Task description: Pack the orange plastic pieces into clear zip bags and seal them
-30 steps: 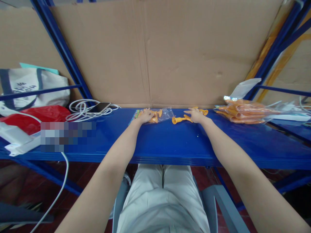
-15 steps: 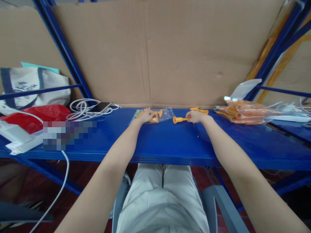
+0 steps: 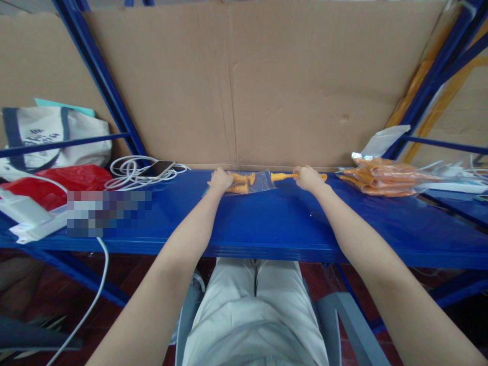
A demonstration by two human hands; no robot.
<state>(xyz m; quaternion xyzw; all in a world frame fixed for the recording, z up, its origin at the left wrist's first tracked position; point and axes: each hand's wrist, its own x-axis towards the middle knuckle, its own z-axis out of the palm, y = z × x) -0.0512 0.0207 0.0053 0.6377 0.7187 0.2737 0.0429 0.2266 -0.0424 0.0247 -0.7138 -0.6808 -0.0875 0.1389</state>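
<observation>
Your left hand [image 3: 221, 179] is clamping the left end of a clear plastic bag [image 3: 264, 183] of orange plastic pieces [image 3: 240, 188], which is lying on the blue tabletop [image 3: 263, 223]. Apart from it, your right hand [image 3: 308, 178] is gripping a slender orange plastic piece with a flared end [image 3: 281, 176], which is pointing left at the bag's right edge.

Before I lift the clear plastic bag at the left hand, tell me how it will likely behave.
The clear plastic bag is probably floppy toward its right end, where it looks thin and see-through past the orange pieces inside. Around those firm-looking pieces it likely feels stiffer.
</observation>
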